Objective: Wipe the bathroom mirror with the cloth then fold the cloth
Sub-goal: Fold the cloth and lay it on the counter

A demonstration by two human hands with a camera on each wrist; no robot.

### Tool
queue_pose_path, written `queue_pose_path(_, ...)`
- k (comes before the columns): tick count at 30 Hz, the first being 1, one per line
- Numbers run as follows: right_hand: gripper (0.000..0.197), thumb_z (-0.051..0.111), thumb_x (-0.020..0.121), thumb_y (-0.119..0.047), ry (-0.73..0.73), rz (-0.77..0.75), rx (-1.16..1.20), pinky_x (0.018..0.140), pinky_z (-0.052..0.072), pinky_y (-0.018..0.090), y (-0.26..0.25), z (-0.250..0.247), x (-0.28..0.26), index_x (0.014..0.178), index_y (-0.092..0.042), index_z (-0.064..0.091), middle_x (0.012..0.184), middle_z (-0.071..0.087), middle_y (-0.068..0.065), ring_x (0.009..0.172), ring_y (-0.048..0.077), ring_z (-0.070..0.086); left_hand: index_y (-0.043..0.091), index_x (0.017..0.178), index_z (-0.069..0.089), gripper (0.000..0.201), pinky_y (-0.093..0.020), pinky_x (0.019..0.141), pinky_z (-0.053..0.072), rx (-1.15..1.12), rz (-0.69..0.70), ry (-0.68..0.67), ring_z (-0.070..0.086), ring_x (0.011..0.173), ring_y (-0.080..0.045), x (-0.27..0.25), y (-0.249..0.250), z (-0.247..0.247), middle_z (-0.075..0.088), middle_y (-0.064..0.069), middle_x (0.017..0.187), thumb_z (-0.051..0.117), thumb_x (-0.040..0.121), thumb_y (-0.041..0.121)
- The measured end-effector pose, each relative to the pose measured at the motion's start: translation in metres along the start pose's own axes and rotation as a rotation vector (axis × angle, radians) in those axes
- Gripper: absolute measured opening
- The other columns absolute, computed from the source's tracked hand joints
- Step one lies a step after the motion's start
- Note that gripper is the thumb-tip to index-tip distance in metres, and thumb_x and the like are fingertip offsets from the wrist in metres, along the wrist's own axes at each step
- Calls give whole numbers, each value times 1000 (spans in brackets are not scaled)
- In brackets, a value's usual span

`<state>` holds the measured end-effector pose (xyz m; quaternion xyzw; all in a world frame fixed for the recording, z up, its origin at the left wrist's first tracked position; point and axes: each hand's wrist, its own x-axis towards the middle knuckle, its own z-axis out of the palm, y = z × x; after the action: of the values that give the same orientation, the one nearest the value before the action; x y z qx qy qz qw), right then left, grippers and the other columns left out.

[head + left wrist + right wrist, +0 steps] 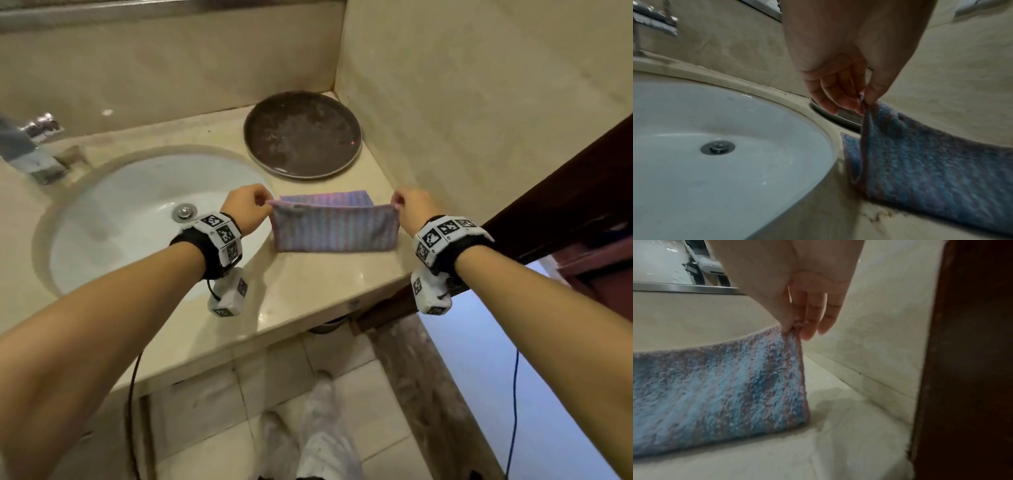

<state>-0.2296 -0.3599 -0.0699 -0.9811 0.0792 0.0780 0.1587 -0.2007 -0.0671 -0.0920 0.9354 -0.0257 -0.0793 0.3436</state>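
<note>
A pink-and-blue striped cloth (334, 224) stands doubled over on the beige counter (308, 291), right of the sink, its fold resting on the stone. My left hand (265, 202) pinches its upper left corner between thumb and fingertips, seen close in the left wrist view at the cloth (931, 162) under that hand (863, 102). My right hand (397, 202) pinches the upper right corner, and the right wrist view shows the cloth (715, 394) hanging from this hand (795, 327). The mirror's metal lower edge (684, 288) shows above the backsplash.
A white round sink (113, 222) with a metal drain (184, 210) lies left of the cloth. A chrome tap (30, 147) is at the far left. A dark round tray (303, 135) sits behind the cloth in the corner. A dark wooden door frame (565, 192) stands at the right.
</note>
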Motion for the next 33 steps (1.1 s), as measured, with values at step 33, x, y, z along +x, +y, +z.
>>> queue_pose_path(33,15,57,83,-1,-193,-261,161,79,49,34,-53,52,98,80,-14,65,94,66,9,88,27,60,8,97,65,18,-28,76,41,318,-286,-464,54,88,-24,25,-43,-14,59,-6,89,66,82,18)
